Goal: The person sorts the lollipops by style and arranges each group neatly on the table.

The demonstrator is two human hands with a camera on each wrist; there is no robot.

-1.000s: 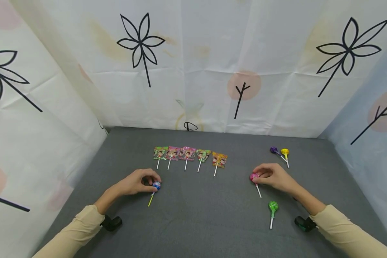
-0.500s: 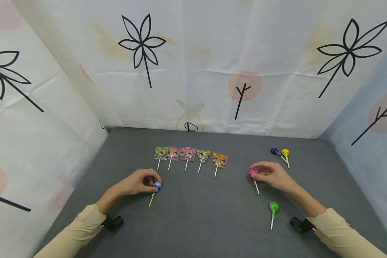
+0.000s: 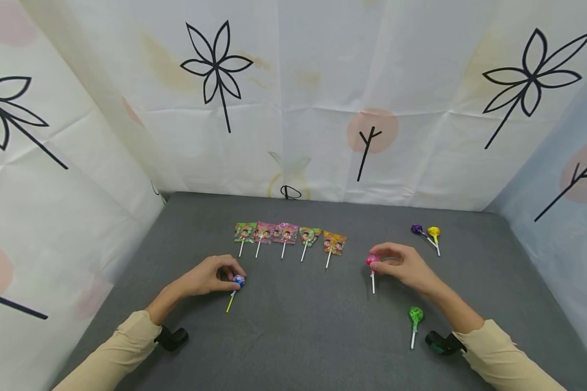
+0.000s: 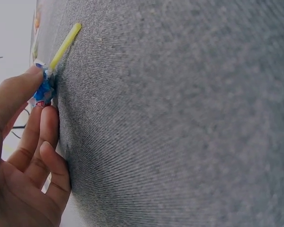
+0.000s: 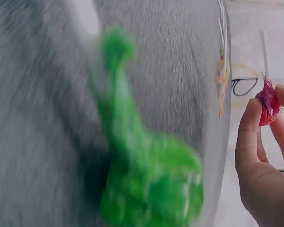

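At the left of the grey table, my left hand (image 3: pixel 210 277) pinches the wrapped head of a blue lollipop (image 3: pixel 238 281). Its yellow stick (image 4: pixel 66 45) points back toward me and lies close to the cloth. On the right side, my right hand (image 3: pixel 407 267) pinches a pink lollipop (image 3: pixel 372 260) by its head between thumb and fingers. The white stick (image 5: pixel 266 54) of that lollipop sticks out free, and the right wrist view shows it held above the cloth. Nearest to the right forearm lies a green lollipop (image 3: pixel 415 315), large and blurred in the right wrist view.
Several flat-wrapped lollipops (image 3: pixel 285 233) lie in a row at the back middle. A purple lollipop (image 3: pixel 417 229) and a yellow lollipop (image 3: pixel 433 232) lie with sticks meeting at the back right. A patterned white curtain (image 3: pixel 313 81) stands behind the table (image 3: pixel 298 336).
My right hand has moved left with the pink lollipop, away from the green one, and the stick has swung nearly straight toward me. The left hand and blue lollipop have stayed in place.
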